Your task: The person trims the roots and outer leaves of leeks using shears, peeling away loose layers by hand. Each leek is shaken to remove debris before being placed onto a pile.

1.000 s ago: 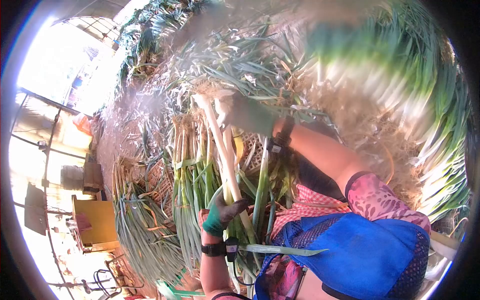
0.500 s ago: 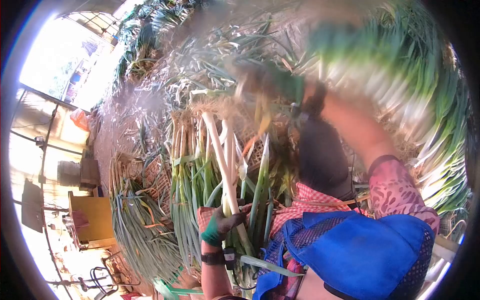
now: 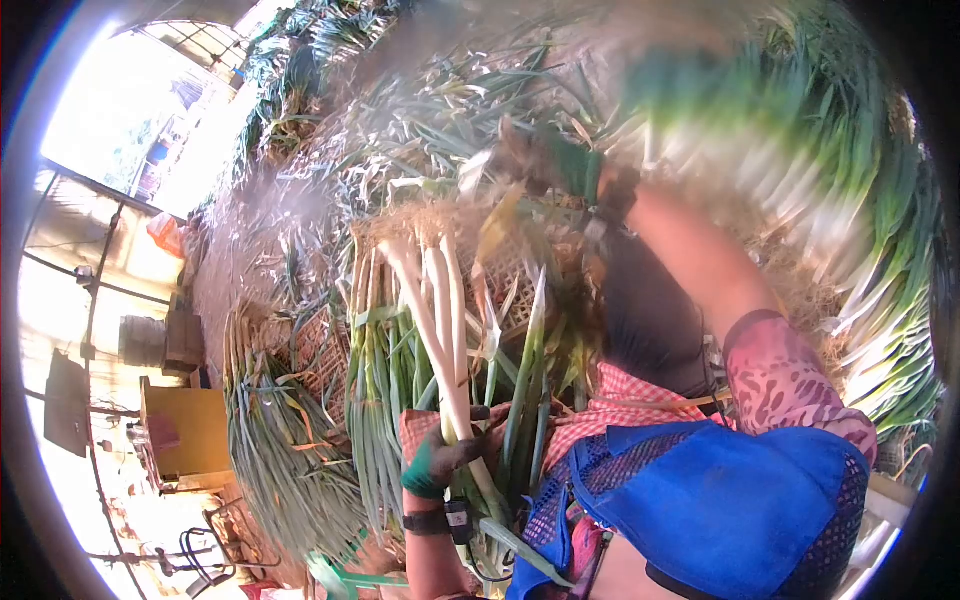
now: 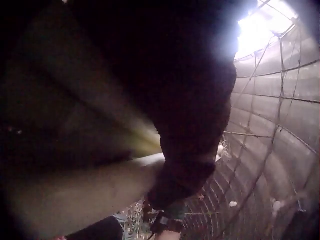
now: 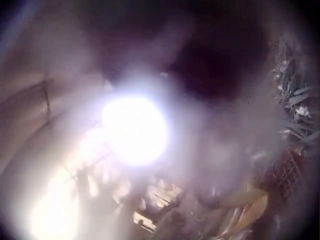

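Observation:
In the head view my left hand (image 3: 443, 457), in a green glove with a dark palm, grips long green onions (image 3: 437, 330) by their lower green part. Their thick white stalks point up, with bushy roots at the top. The left wrist view shows the dark glove (image 4: 195, 130) around a pale stalk (image 4: 85, 192). My right hand (image 3: 545, 165), also gloved and blurred, is just above and right of the roots. A yellowed leaf (image 3: 500, 232) hangs from its fingers beside the stalks. Glare and blur cover most of the right wrist view, where a yellow-brown leaf (image 5: 254, 210) shows low down.
Bundles of green onions (image 3: 285, 430) lean at the left against a woven basket (image 3: 320, 355). A long row of them (image 3: 860, 230) curves along the right. Stripped leaves (image 3: 430, 130) litter the ground. A yellow box (image 3: 185, 430) stands far left.
My right hand has moved from the root ends up and to the right, the yellowed leaf coming away with it. The left hand keeps its grip on the green onions.

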{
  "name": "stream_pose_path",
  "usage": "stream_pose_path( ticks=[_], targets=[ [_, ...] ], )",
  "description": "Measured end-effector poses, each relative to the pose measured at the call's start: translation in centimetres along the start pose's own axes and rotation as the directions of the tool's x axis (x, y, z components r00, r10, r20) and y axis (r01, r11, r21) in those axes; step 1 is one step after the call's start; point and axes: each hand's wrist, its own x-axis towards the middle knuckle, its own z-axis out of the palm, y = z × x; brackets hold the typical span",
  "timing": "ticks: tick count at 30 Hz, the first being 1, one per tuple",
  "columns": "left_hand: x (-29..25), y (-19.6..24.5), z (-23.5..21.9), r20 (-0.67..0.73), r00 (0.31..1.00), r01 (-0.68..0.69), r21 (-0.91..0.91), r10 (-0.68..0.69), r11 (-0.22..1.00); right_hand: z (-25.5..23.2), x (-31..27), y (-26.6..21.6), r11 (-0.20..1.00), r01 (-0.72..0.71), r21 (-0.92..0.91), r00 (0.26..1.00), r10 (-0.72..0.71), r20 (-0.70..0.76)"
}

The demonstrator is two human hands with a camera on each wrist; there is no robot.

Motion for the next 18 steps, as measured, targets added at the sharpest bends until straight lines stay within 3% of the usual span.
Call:
stream_pose_path(
  ticks=[2, 4, 5, 6, 7, 8, 9, 10, 11, 12, 15, 16, 18],
  targets=[
    [0.8, -1.5, -1.7, 0.016, 0.999, -0.039, 0.028, 0.038, 0.999, 2.7, -1.0, -0.1, 0.926, -0.153, 0.344, 0.986, 0.118, 0.120],
    [1.4, -1.8, -2.2, 0.039, 0.998, -0.052, 0.060, 0.050, 0.997, 5.7, -2.5, -0.9, 0.994, 0.077, 0.082, 0.991, -0.085, 0.103],
    [1.4, -1.8, -2.2, 0.053, 0.998, -0.046, 0.076, 0.042, 0.996, 6.9, -3.9, -2.5, 0.861, 0.343, -0.376, 0.939, -0.316, 0.133],
    [1.3, -1.8, -2.1, 0.067, 0.997, -0.040, 0.092, 0.034, 0.995, 7.1, -4.0, -2.7, 0.642, 0.459, -0.614, 0.883, -0.407, 0.235],
    [1.1, -1.7, -2.0, 0.075, 0.997, -0.029, 0.069, 0.024, 0.997, 7.4, -4.1, -2.9, 0.347, 0.528, -0.775, 0.807, -0.489, 0.330],
    [0.9, -1.4, -1.8, 0.080, 0.997, -0.020, 0.044, 0.016, 0.999, 7.2, -3.0, -2.0, 0.215, 0.549, -0.808, 0.777, -0.488, 0.398],
    [0.7, -1.0, -1.4, 0.084, 0.996, -0.013, 0.017, 0.011, 1.000, 6.2, -1.4, 0.4, 0.524, 0.502, -0.688, 0.843, -0.476, 0.252],
    [0.2, -0.3, -0.4, 0.044, 0.999, 0.003, 0.041, -0.004, 0.999, 5.2, 0.3, 2.7, 0.793, 0.447, -0.414, 0.887, -0.451, 0.095],
    [-0.4, 0.8, 0.9, 0.005, 1.000, 0.018, 0.066, -0.019, 0.998, 4.3, 1.9, 5.0, 0.907, 0.408, -0.101, 0.908, -0.415, -0.060],
    [-0.6, 1.5, 1.7, -0.035, 0.999, 0.032, 0.088, -0.030, 0.996, 2.1, 0.3, 1.0, 0.950, 0.310, 0.047, 0.948, -0.305, -0.097],
    [-0.1, 1.7, 2.0, 0.010, 1.000, 0.021, 0.098, -0.022, 0.995, 2.4, 3.9, 2.5, 0.970, 0.233, 0.073, 0.972, -0.231, -0.034],
    [0.7, 0.1, 1.1, 0.003, 1.000, -0.024, 0.088, 0.024, 0.996, 2.9, 4.2, 3.7, 0.939, 0.313, 0.140, 0.925, -0.335, 0.178],
    [1.7, -0.7, 0.6, 0.004, 1.000, -0.009, 0.114, 0.009, 0.993, 4.9, 3.7, 3.1, 0.762, 0.639, -0.102, 0.720, -0.546, 0.430]
  ],
)
